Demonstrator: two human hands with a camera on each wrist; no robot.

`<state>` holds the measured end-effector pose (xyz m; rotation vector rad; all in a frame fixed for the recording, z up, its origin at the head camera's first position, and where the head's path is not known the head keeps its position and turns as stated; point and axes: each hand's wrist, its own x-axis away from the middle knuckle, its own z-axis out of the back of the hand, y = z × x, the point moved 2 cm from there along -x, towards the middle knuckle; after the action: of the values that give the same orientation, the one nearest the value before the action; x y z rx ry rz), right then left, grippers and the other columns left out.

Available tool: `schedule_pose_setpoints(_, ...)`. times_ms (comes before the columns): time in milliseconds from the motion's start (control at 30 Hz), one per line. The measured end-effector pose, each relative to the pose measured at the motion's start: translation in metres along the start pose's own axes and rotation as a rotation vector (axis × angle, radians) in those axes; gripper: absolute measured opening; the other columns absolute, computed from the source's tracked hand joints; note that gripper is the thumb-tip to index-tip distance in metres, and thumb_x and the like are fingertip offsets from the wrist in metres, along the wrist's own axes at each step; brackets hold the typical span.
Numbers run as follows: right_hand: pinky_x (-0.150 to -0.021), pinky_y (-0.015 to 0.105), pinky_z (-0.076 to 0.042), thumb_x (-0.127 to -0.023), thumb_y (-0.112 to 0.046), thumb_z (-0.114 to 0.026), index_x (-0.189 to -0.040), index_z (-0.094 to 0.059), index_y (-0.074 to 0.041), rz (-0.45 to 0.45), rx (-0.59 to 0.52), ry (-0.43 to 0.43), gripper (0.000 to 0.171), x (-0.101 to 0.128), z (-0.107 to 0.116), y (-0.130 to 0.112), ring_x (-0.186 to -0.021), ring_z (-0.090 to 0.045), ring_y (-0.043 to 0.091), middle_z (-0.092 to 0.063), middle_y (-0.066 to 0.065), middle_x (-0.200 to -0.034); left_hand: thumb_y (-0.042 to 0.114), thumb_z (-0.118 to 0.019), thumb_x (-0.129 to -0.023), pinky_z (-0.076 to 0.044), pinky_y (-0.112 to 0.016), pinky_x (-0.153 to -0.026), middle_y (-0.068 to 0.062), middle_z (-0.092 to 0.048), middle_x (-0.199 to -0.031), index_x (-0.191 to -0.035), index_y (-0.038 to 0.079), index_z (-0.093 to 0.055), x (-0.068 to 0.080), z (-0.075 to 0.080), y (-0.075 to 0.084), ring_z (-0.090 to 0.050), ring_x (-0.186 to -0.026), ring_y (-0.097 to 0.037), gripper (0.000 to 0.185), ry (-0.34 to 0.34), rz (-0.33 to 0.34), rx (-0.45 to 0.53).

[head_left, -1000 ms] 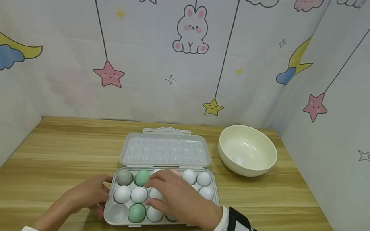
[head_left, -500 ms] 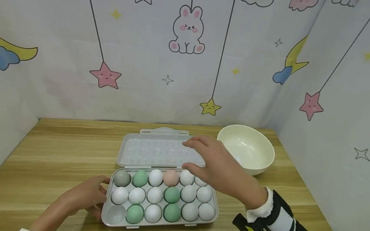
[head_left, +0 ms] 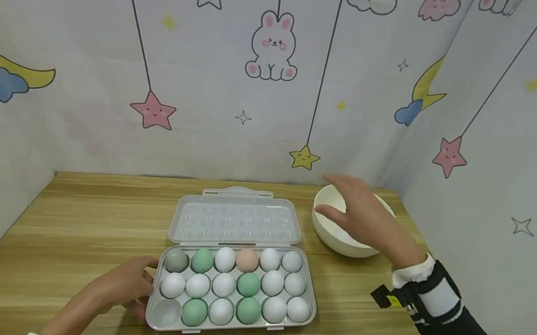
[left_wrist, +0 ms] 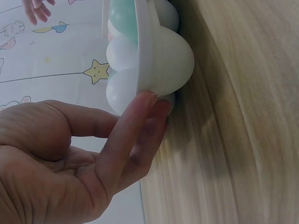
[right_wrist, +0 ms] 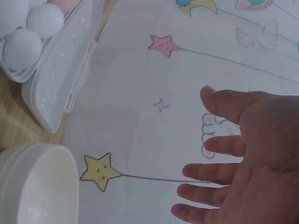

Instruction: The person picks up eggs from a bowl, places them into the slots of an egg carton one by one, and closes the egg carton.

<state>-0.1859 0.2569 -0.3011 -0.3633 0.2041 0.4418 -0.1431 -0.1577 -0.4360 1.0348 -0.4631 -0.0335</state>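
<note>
1. Head view: we see the egg tray (head_left: 308, 310) lying on the wooden table (head_left: 78, 219), its clear lid (head_left: 237, 215) open and folded back toward the wall.
2. The tray holds white, green, grey and pink eggs (head_left: 224, 284); the front-left cup (head_left: 168, 310) has no egg in it.
3. Our left hand (head_left: 126, 285) rests against the tray's front-left corner; in the left wrist view its fingers (left_wrist: 128, 135) are straight and press the tray's edge (left_wrist: 154, 56).
4. Our right hand (head_left: 364, 216) hovers over the cream bowl (head_left: 336, 239), which stands just right of the lid.
5. In the right wrist view that hand (right_wrist: 243, 163) is spread wide and holds nothing, above the bowl (right_wrist: 37, 186).
</note>
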Motion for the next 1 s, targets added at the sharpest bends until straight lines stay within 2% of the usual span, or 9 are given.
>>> schedule_pose_setpoints(200,-0.120,0.060,-0.032,-0.102,-0.030,-0.067,-0.154,-0.040,0.004,-0.079,-0.008,-0.067,0.068,-0.007,-0.007,0.036,-0.144,-0.037,0.045,-0.043,0.026,-0.155,-0.014,-0.052,-0.083,-0.065,-0.039,-0.057,-0.024,-0.064,-0.100,-0.141,-0.023,-0.031,0.001,0.001,-0.001,-0.069,-0.078,-0.029,0.063,-0.002,0.000,-0.003)
schedule_pose_setpoints(467,-0.120,0.061,-0.033,-0.103,-0.031,-0.064,-0.153,-0.037,0.010,-0.117,0.028,-0.123,0.070,-0.012,-0.025,0.064,-0.143,-0.039,0.048,-0.042,0.031,-0.154,-0.014,-0.052,-0.082,-0.065,-0.039,-0.057,-0.024,-0.064,-0.100,-0.141,-0.022,-0.032,0.002,0.002,-0.001,-0.069,-0.078,-0.028,0.062,0.013,0.007,-0.005)
schedule_pose_setpoints(733,-0.123,0.060,-0.027,-0.108,-0.045,-0.048,-0.157,-0.033,0.004,-0.227,-0.007,-0.251,0.072,-0.017,-0.056,0.095,-0.147,-0.033,0.046,-0.037,0.029,-0.158,-0.014,-0.051,-0.083,-0.065,-0.038,-0.057,-0.023,-0.064,-0.099,-0.141,-0.022,-0.032,0.002,0.002,-0.002,-0.070,-0.077,-0.028,0.062,0.012,0.007,-0.015)
schedule_pose_setpoints(867,-0.121,0.062,-0.030,-0.109,-0.047,-0.044,-0.155,-0.037,0.005,-0.246,-0.008,-0.288,0.070,-0.018,-0.068,0.108,-0.144,-0.037,0.048,-0.041,0.031,-0.155,-0.014,-0.051,-0.083,-0.065,-0.037,-0.057,-0.023,-0.063,-0.099,-0.142,-0.022,-0.032,0.002,0.001,-0.001,-0.069,-0.076,-0.027,0.063,0.013,0.013,-0.015)
schedule_pose_setpoints(1000,-0.118,0.061,-0.035,-0.109,-0.043,-0.045,-0.149,-0.045,0.008,-0.242,-0.003,-0.318,0.065,-0.019,-0.076,0.117,-0.140,-0.042,0.048,-0.047,0.031,-0.150,-0.014,-0.051,-0.083,-0.065,-0.037,-0.057,-0.023,-0.063,-0.099,-0.142,-0.022,-0.032,0.003,0.001,0.000,-0.069,-0.075,-0.027,0.062,0.012,0.013,-0.016)
